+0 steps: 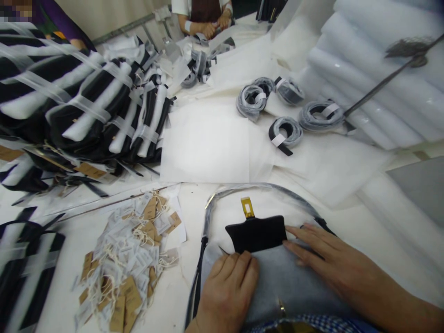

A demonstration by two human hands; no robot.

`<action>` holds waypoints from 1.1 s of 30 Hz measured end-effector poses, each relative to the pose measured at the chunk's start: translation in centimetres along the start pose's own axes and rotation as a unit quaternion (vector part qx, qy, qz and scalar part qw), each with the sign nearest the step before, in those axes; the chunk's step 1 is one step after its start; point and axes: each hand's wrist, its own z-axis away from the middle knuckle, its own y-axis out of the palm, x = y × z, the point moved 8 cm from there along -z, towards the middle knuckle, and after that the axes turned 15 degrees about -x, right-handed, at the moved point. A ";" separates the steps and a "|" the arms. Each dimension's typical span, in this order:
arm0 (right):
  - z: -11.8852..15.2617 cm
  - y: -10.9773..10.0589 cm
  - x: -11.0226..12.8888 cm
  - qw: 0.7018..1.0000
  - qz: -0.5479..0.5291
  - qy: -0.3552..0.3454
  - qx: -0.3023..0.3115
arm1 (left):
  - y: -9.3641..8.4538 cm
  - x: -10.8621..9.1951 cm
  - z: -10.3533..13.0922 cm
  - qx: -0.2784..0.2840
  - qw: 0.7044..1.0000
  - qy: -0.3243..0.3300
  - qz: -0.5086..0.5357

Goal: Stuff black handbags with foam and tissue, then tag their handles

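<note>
A handbag with a greyish covering (277, 277) lies on the table right in front of me. Its strap (263, 186), wrapped in clear film, arches away at the far side. A black flap (260, 235) is turned up from the bag, and a gold-coloured clasp piece (247, 208) sticks out past its far edge. My left hand (231, 282) has its fingers curled over the bag just below the flap; its fingertips are hidden. Stretched out, the fingers of my right hand (322, 254) rest on the bag beside the flap's right edge.
Left of the bag lies a heap of brown tags and small clear packets (128, 249). Black bags with white padding (86, 101) are piled behind it. Wrapped strap coils (286, 132) sit on white sheets. White foam rolls (374, 69) stand right; a co-worker's hands (210, 30) show far back.
</note>
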 end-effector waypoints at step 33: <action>-8.7 0.2 0.4 0.966 -0.219 0.137 0.021 | -0.2 -2.1 4.6 0.132 0.987 -0.054 0.070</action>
